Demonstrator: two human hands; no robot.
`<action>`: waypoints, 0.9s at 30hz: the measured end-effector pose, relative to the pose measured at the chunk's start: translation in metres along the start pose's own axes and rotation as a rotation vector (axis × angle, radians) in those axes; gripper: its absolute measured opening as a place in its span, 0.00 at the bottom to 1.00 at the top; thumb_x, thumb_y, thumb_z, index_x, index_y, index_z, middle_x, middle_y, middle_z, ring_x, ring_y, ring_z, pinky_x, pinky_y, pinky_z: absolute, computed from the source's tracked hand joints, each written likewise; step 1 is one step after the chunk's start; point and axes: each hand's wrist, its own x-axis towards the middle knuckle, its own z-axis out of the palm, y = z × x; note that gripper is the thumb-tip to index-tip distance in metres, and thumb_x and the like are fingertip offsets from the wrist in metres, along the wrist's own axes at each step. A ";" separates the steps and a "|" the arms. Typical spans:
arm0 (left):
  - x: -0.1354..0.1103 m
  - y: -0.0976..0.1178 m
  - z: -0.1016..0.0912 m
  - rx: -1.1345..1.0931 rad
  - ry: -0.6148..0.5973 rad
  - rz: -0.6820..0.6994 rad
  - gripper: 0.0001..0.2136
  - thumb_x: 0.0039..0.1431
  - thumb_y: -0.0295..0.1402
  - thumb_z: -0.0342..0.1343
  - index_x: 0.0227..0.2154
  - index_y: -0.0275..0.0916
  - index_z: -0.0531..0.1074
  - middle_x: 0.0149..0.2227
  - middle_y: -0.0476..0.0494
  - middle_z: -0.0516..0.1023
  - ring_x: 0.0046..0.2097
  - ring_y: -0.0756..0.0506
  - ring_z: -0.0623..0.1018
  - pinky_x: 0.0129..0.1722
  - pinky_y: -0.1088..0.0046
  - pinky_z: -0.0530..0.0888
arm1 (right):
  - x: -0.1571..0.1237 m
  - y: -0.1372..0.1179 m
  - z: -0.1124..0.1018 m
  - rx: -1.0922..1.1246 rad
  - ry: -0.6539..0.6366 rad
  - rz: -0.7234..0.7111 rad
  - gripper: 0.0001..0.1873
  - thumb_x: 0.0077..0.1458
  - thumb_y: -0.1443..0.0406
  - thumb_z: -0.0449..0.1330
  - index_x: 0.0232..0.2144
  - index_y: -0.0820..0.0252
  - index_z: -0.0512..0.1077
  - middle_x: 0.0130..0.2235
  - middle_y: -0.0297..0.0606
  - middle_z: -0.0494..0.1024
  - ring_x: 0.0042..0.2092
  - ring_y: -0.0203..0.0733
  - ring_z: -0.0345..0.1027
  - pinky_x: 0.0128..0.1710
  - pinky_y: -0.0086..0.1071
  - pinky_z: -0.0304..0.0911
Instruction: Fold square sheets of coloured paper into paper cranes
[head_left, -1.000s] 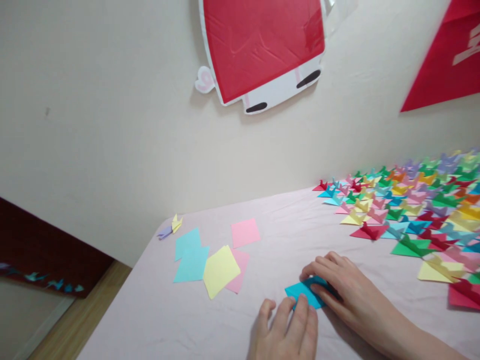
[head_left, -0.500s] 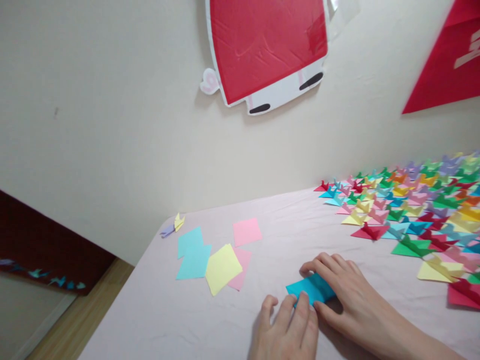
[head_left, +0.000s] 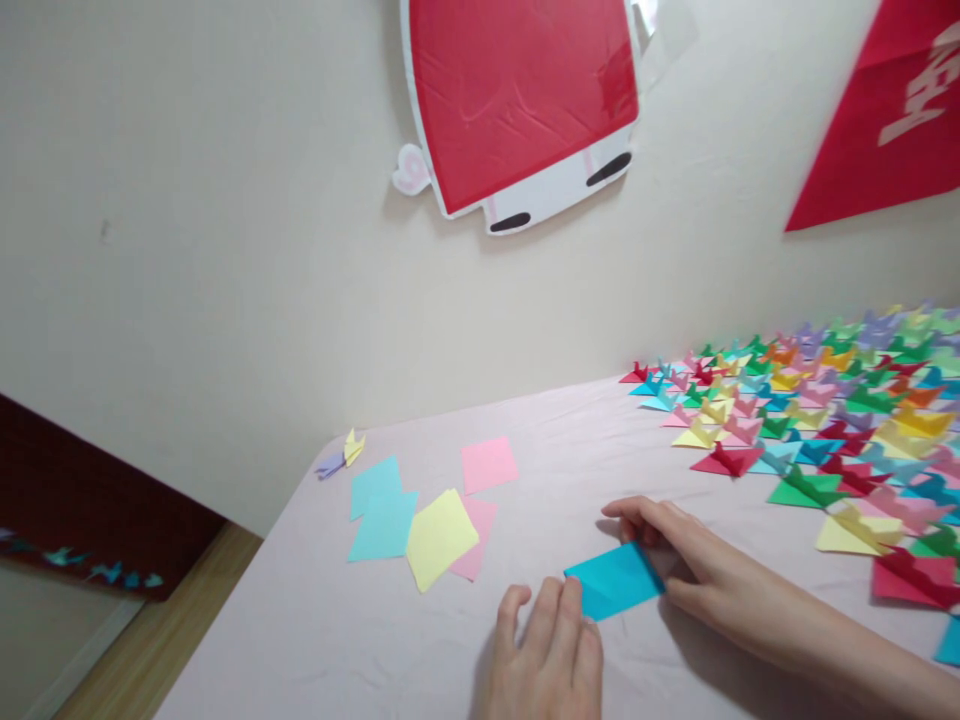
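Note:
A folded blue paper [head_left: 613, 580] lies flat on the pale pink tablecloth [head_left: 315, 640] near the front edge. My left hand [head_left: 546, 650] rests palm down just left of it, fingers spread, fingertips touching its near left corner. My right hand [head_left: 679, 555] lies along the paper's far right side, fingers stretched flat, the thumb and forefinger at its upper right corner. Neither hand lifts the paper.
Loose paper squares lie to the left: two light blue [head_left: 382, 510], one yellow [head_left: 441, 538], two pink [head_left: 489, 464]. Two small folded cranes [head_left: 341, 455] sit at the far left corner. Several colourful paper cranes [head_left: 825, 430] cover the right side. Wall decorations hang behind.
My right hand has slid off the top of the blue paper to its right edge, uncovering it. My left hand has shifted slightly left and lower.

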 end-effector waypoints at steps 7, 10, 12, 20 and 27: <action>0.029 -0.010 -0.023 -0.104 -0.213 -0.148 0.31 0.60 0.50 0.58 0.58 0.31 0.64 0.58 0.32 0.69 0.56 0.35 0.69 0.52 0.56 0.67 | 0.005 -0.002 -0.007 0.285 -0.162 0.053 0.35 0.32 0.71 0.51 0.48 0.56 0.66 0.40 0.37 0.77 0.46 0.45 0.73 0.44 0.36 0.68; 0.045 -0.010 -0.022 -0.083 -0.196 -0.161 0.31 0.59 0.42 0.63 0.61 0.35 0.61 0.58 0.36 0.68 0.57 0.37 0.68 0.54 0.56 0.66 | 0.000 -0.006 -0.007 0.269 -0.206 0.027 0.29 0.34 0.71 0.51 0.43 0.56 0.69 0.37 0.36 0.79 0.43 0.44 0.74 0.44 0.36 0.68; 0.052 -0.009 -0.018 -0.085 -0.147 -0.118 0.21 0.62 0.35 0.60 0.57 0.40 0.66 0.57 0.40 0.69 0.57 0.39 0.67 0.54 0.58 0.66 | -0.007 -0.010 -0.006 0.204 -0.212 -0.001 0.22 0.38 0.72 0.52 0.39 0.56 0.72 0.36 0.36 0.79 0.42 0.45 0.74 0.44 0.38 0.68; 0.047 -0.009 -0.017 -0.237 -0.008 0.005 0.09 0.68 0.27 0.47 0.33 0.38 0.71 0.44 0.45 0.75 0.46 0.44 0.71 0.50 0.63 0.63 | -0.043 -0.028 -0.002 -0.112 -0.152 -0.087 0.26 0.41 0.76 0.53 0.40 0.51 0.77 0.40 0.38 0.76 0.45 0.46 0.69 0.47 0.40 0.65; 0.027 -0.014 -0.029 -0.278 -0.089 0.014 0.04 0.60 0.27 0.51 0.31 0.39 0.70 0.35 0.45 0.75 0.40 0.44 0.72 0.44 0.63 0.67 | -0.044 -0.029 -0.001 -0.153 -0.165 -0.260 0.20 0.47 0.73 0.56 0.41 0.51 0.76 0.41 0.40 0.77 0.43 0.48 0.67 0.44 0.38 0.65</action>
